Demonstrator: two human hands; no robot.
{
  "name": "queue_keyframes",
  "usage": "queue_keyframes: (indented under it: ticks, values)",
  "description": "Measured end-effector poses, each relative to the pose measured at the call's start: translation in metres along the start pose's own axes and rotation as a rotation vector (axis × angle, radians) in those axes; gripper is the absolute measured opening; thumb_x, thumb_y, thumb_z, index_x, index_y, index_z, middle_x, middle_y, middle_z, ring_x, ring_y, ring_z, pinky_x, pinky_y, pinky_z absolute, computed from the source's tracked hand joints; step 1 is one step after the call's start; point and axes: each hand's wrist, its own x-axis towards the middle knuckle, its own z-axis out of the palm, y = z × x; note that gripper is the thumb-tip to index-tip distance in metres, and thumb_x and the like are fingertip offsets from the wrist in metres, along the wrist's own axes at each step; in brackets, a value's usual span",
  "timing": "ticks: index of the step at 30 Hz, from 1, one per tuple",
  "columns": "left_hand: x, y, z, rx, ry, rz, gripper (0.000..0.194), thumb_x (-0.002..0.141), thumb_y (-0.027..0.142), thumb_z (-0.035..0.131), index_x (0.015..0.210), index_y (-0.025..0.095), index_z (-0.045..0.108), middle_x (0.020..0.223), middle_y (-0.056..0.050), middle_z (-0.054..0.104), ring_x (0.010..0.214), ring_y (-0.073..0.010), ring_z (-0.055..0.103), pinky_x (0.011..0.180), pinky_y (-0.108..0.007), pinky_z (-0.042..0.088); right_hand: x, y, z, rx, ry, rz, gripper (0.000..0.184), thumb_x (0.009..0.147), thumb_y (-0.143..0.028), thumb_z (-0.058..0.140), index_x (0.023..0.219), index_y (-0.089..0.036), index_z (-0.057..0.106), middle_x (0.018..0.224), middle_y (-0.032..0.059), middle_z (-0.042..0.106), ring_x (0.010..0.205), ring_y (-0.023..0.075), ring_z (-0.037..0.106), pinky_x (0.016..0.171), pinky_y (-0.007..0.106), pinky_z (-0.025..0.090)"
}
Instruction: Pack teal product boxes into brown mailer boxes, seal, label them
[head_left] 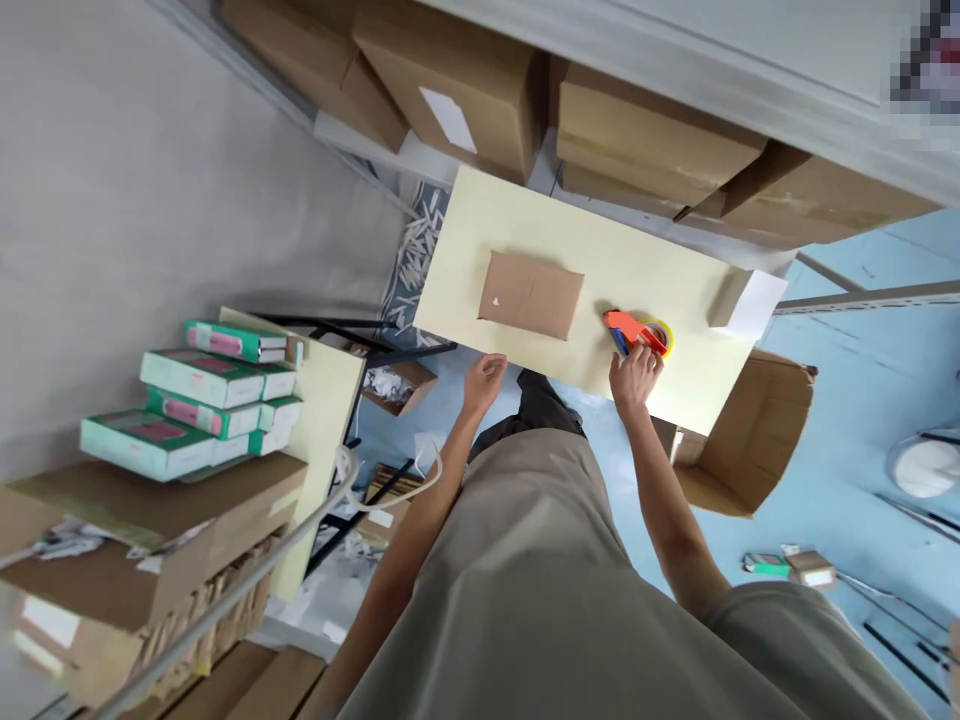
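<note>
A flat brown cardboard box [532, 296] lies on the cream tabletop [652, 265], with a small white mark near its left side. To the right of it is an orange-red tape dispenser [627, 327] with a yellow-rimmed roll and a blue part. My right hand [637, 378] reaches over the table's front edge, its fingers closed on the lower side of the dispenser. My left hand [486, 382] is at the front edge below the cardboard box, apart from it. Its fingers are curled in, and I see nothing in them.
A white box [748, 304] stands at the table's right end, above an open carton [757, 440]. Large cartons [660, 130] line the shelf behind. Green-and-white boxes [180, 440] are stacked at left, near a pale rail [247, 590] and a white cable [405, 495].
</note>
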Motion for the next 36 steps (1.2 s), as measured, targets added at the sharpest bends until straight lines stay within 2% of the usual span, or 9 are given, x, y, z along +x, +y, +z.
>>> queue_keyframes:
  ticks: [4,7,11,14,19,23,28,33,36]
  values:
    - [-0.035,0.001,0.016,-0.039,0.019,-0.04,0.014,0.092,0.035,0.074,0.09,0.022,0.079,0.1,-0.01,0.085,0.105,-0.03,0.081,0.099,-0.043,0.064,0.019,0.003,0.011,0.016,0.041,-0.029,0.034,0.111,-0.027,0.041,0.132,-0.007,0.059,0.12,0.028,0.072,0.12,0.0369,0.068,0.117,0.06,0.044]
    - [-0.055,-0.002,0.029,-0.12,0.061,-0.036,0.013,0.091,0.033,0.073,0.089,0.022,0.08,0.097,-0.009,0.085,0.101,-0.0285,0.081,0.098,-0.043,0.065,0.02,0.008,0.007,0.063,-0.009,-0.103,0.035,0.112,-0.032,0.041,0.132,-0.009,0.058,0.117,0.026,0.073,0.117,0.0371,0.071,0.112,0.058,0.048]
    - [-0.081,-0.01,0.051,-0.238,0.07,0.021,0.014,0.089,0.031,0.071,0.092,0.022,0.081,0.102,-0.009,0.085,0.102,-0.0262,0.081,0.103,-0.043,0.064,-0.01,0.017,-0.006,0.169,-0.17,-0.295,0.052,0.111,-0.049,0.05,0.144,-0.009,0.051,0.114,0.0247,0.074,0.104,0.0372,0.073,0.092,0.049,0.058]
    - [-0.101,-0.012,0.067,-0.328,0.077,0.12,0.024,0.091,0.037,0.072,0.107,0.021,0.082,0.115,-0.009,0.085,0.109,-0.0253,0.08,0.104,-0.041,0.064,-0.048,0.025,-0.017,0.267,-0.29,-0.477,0.062,0.11,-0.059,0.053,0.149,-0.012,0.048,0.111,0.0211,0.076,0.098,0.0362,0.073,0.084,0.045,0.06]
    - [-0.133,-0.001,0.074,-0.314,0.005,0.289,0.039,0.095,0.042,0.073,0.129,0.024,0.078,0.14,-0.01,0.077,0.131,-0.0279,0.072,0.11,-0.041,0.061,-0.09,0.046,-0.041,0.212,-0.405,-0.737,0.054,0.11,-0.056,0.056,0.144,-0.014,0.051,0.127,0.0239,0.073,0.116,0.0376,0.072,0.1,0.053,0.06]
    - [-0.162,0.008,0.069,-0.176,-0.054,0.403,0.028,0.097,0.037,0.071,0.12,0.026,0.083,0.129,-0.008,0.081,0.128,-0.0297,0.072,0.12,-0.048,0.054,-0.095,0.062,-0.066,0.166,-0.441,-0.858,0.045,0.111,-0.051,0.057,0.14,-0.016,0.054,0.129,0.0226,0.073,0.123,0.0378,0.07,0.107,0.055,0.057]
    - [-0.196,0.017,0.065,-0.067,-0.03,0.451,0.023,0.1,0.034,0.068,0.116,0.028,0.083,0.122,-0.007,0.081,0.122,-0.0293,0.073,0.117,-0.048,0.056,-0.093,0.07,-0.093,0.135,-0.434,-0.964,0.038,0.111,-0.044,0.058,0.137,-0.017,0.055,0.132,0.0235,0.073,0.128,0.039,0.068,0.112,0.058,0.055]
    - [-0.195,0.027,0.063,-0.059,0.006,0.432,0.03,0.101,0.029,0.068,0.13,0.028,0.076,0.114,-0.005,0.079,0.11,-0.0245,0.074,0.108,-0.042,0.06,-0.086,0.069,-0.111,0.14,-0.431,-1.05,0.034,0.112,-0.044,0.055,0.132,-0.016,0.055,0.127,0.0236,0.075,0.126,0.0383,0.069,0.113,0.057,0.054]
    - [-0.177,0.032,0.066,-0.002,0.014,0.466,0.019,0.099,0.028,0.072,0.117,0.028,0.078,0.104,-0.004,0.077,0.104,-0.0245,0.072,0.106,-0.043,0.059,-0.077,0.068,-0.114,0.107,-0.435,-1.09,0.037,0.113,-0.047,0.052,0.131,-0.015,0.054,0.121,0.0235,0.076,0.12,0.0381,0.072,0.109,0.055,0.057]
